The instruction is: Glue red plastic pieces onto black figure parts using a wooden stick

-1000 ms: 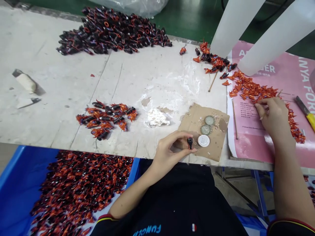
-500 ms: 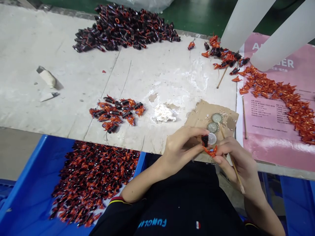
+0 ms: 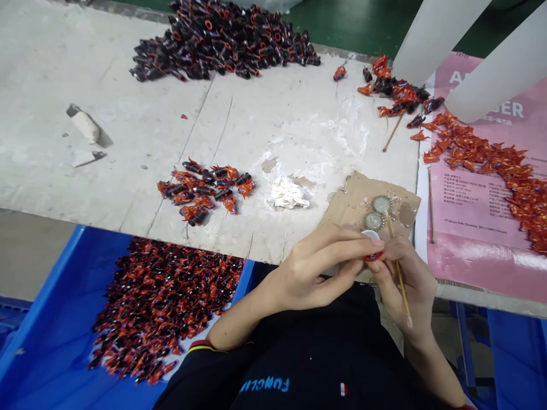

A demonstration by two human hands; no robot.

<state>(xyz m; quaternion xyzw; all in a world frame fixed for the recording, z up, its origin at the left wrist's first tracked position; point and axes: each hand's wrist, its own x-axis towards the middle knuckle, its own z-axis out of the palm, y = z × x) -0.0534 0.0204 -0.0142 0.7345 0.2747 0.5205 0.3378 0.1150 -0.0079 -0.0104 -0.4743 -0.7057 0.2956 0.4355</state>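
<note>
Here, the left hand (image 3: 329, 267) and right hand (image 3: 408, 276) meet, fingertips pinched on a small red piece (image 3: 373, 257) over the near edge of the bench (image 3: 149, 131); a sudden wrist turn could swing the stick (image 3: 400, 282), also held in the right, into the round caps (image 3: 382, 204).

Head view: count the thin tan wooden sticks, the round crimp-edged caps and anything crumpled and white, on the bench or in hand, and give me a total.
Thin tan wooden sticks: 3, one of them in the right hand
Round crimp-edged caps: 2
Crumpled white wad: 1
Total: 6
</note>
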